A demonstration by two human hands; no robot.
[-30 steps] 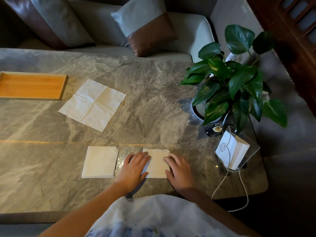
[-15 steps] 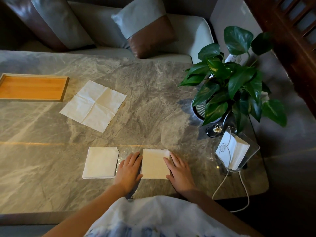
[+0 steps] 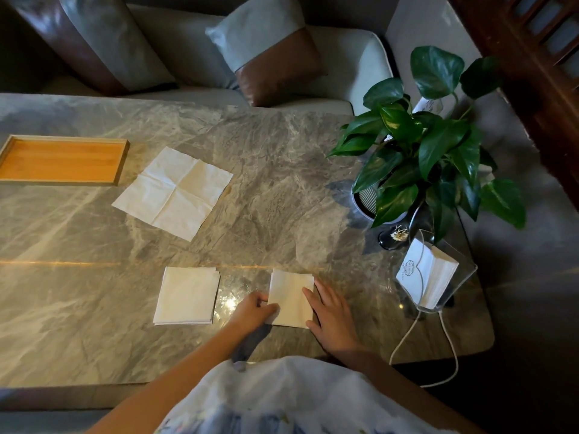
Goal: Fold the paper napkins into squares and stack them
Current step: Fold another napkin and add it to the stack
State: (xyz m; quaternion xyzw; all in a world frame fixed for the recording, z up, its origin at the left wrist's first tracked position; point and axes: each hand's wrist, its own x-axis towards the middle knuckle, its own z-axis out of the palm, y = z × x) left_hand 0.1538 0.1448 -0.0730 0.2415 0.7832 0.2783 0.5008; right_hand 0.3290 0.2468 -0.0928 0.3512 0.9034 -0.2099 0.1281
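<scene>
A folded white napkin [image 3: 289, 294] lies near the front edge of the marble table [image 3: 282, 189]. My left hand [image 3: 252, 311] pinches its left edge with curled fingers. My right hand [image 3: 330, 310] rests flat on its right side, fingers spread. To the left sits a stack of folded napkins [image 3: 187, 296], a small gap away. Farther back lies an unfolded napkin [image 3: 174, 191] with crossed crease lines.
A wooden tray [image 3: 62, 159] stands at the far left. At the right are a potted plant [image 3: 429, 145], a small dark holder [image 3: 394, 238], and a clear napkin dispenser [image 3: 434, 274] with a white cable [image 3: 407, 339] trailing off the table edge. A sofa with cushions [image 3: 266, 54] is behind.
My left hand has slid off the napkin's top to its left edge and curled its fingers onto it. My right hand has stayed on the right side.
</scene>
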